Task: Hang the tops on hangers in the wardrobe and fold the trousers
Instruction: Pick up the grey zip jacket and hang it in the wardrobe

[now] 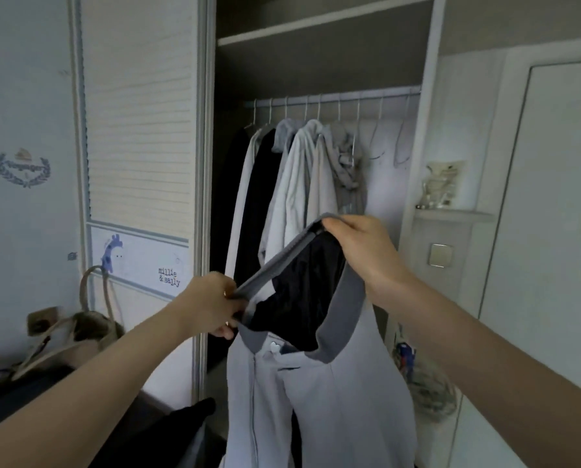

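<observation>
While both hands hold this pale grey garment [319, 410] up in front of the open wardrobe [427, 130], the head view gives us the whole picture: the left hand [211, 307] pinches the darker grey ribbed band [275, 265] at one side, fingers curled tight over the edge, and the right hand [363, 251] grips the same band higher up, fingers wrapped over the rim, stretching the opening wide so the dark lining shows inside. It has a front zip and a snap, and the body hangs straight down, clear of everything. Whether it is a top or trousers I cannot say for sure from here; the band could be a collar or a waist. If it is a top, the smart move looks like reaching for one of the bare hangers [377, 143] at the right end of the rail [336, 97], beyond the hoodies and jackets [296, 184] already hanging. Keep one hand on the band so the opening stays taut, feed the hanger in one shoulder at a time, and zip it so it won't slide off. A dark garment [181, 423] waits below at the lower left.
</observation>
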`<state>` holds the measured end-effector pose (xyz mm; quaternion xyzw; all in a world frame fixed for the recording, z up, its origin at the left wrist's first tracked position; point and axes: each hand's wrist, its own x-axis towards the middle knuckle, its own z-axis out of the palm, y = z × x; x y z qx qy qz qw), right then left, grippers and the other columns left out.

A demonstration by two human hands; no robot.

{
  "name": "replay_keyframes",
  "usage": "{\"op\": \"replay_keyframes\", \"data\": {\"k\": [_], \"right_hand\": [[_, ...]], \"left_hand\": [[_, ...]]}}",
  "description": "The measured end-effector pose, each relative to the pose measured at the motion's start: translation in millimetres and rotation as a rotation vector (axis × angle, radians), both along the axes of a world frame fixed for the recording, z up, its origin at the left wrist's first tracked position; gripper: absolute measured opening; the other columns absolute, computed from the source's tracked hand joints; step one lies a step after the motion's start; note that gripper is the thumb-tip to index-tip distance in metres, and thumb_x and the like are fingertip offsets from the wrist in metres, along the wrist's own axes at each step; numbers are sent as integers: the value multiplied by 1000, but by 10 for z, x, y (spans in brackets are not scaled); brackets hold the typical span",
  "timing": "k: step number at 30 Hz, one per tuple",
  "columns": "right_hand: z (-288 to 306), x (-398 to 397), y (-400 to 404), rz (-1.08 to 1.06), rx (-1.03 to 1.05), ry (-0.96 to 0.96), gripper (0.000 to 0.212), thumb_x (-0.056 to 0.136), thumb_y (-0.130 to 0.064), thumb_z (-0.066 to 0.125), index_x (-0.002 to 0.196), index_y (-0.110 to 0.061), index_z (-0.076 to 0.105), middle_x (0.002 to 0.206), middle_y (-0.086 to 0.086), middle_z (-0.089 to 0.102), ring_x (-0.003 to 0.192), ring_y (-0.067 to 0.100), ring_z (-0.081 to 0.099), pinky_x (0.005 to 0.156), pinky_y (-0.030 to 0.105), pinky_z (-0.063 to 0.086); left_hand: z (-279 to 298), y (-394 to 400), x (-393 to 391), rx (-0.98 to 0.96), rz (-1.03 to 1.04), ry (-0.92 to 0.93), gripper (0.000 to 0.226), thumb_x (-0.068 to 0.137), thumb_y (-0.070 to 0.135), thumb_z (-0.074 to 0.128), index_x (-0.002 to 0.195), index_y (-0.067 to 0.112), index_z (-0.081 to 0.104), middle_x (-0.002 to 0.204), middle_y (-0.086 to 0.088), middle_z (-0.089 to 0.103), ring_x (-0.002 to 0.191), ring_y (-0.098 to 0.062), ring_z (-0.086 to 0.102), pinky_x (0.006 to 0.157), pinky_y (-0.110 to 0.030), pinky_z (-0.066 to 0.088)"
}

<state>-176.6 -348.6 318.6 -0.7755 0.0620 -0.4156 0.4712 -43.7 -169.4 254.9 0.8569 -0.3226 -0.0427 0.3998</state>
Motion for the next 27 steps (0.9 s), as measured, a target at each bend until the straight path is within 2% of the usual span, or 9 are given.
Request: {"op": "replay_keyframes", "data": {"k": [3,5,8,12,15,17,20,24,27], "right_hand": [[-84,-1,-204,-103,-208,7,40,93,-24,57,78,13,53,64,19,45,60,17,44,58,28,30],[-161,53,-355,-174,-362,2,28,93,-18,57,78,5,61,66,16,57,60,8,49,58,22,34],[-290,213,-530,-276,-470,-1,16,93,-17,57,83,-10,68,66,-8,59,65,-10,55,58,4,36],[-381,526,-730,-321,-481,8,17,96,-17,54,87,-10,66,73,-1,64,63,3,55,56,12,37],[-355,796,-893,-317,-428,-37,19,97,-10,50,81,-8,61,67,-3,56,59,-1,48,54,6,35],[-326,1023,-990,-301,-401,-61,23,97,-9,49,75,-9,55,64,-4,51,57,-1,44,53,6,34],[-301,1400,-1106,-246,-395,-53,33,97,-14,51,65,-13,50,60,-1,48,55,3,42,52,11,33],[-236,1856,-1274,-143,-439,26,32,96,-20,55,69,-3,58,60,1,50,57,6,44,52,18,32],[-172,2070,-1332,-96,-486,64,40,94,-20,59,56,-15,46,52,-7,40,49,1,36,48,15,30]], "left_hand": [[-26,-111,39,-359,-19,510,16,99,9,51,97,-4,60,75,-24,72,68,-35,73,60,-40,62],[-13,-186,112,-598,-62,813,17,102,8,44,96,-3,56,78,-24,71,64,-34,72,55,-44,61],[-31,-342,226,-750,-73,1009,23,103,13,39,91,2,56,71,-16,70,56,-27,71,50,-39,58],[4,-508,435,-716,-108,1061,32,100,21,46,89,1,69,79,-16,74,63,-28,73,63,-39,56],[99,-536,656,-396,-270,943,28,82,30,74,96,6,78,106,-16,73,96,-32,71,85,-41,55],[133,-599,840,-246,-279,815,42,67,26,87,103,5,76,109,-15,72,101,-30,70,91,-40,53],[193,-758,1160,-427,-210,763,45,71,25,78,109,3,72,107,-17,73,97,-31,71,86,-39,53],[381,-986,1694,-734,-121,778,33,89,30,62,109,6,71,106,-19,72,92,-31,69,75,-39,50],[522,-1128,1921,-814,-135,762,32,90,33,60,103,6,72,100,-17,74,81,-30,73,72,-39,49]]}}
